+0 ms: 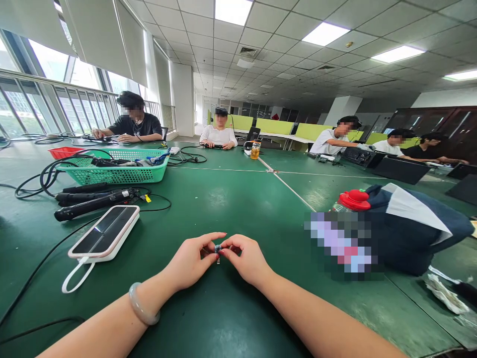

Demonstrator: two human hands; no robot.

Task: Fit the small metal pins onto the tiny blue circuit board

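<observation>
Just above the green table (pixel 223 308), near the middle of the view, my two hands meet at a small bluish-grey object (pixel 217 248). My left hand (pixel 194 258) pinches it from the left between thumb and fingers; a pale bracelet (pixel 140 304) circles that wrist. From the right, my right hand (pixel 244 253) pinches the same object with thumb and forefinger. A small light-coloured bit shows just below the fingertips. The object is too small and too covered by fingers to name.
Left are a phone (pixel 106 232) on a white power bank, black rods (pixel 95 201), cables and a green basket (pixel 115 174). Right are a red-capped bottle (pixel 354 200) and a dark bag (pixel 402 233). An orange drink (pixel 255 150) stands farther back. Several people sit around the tables.
</observation>
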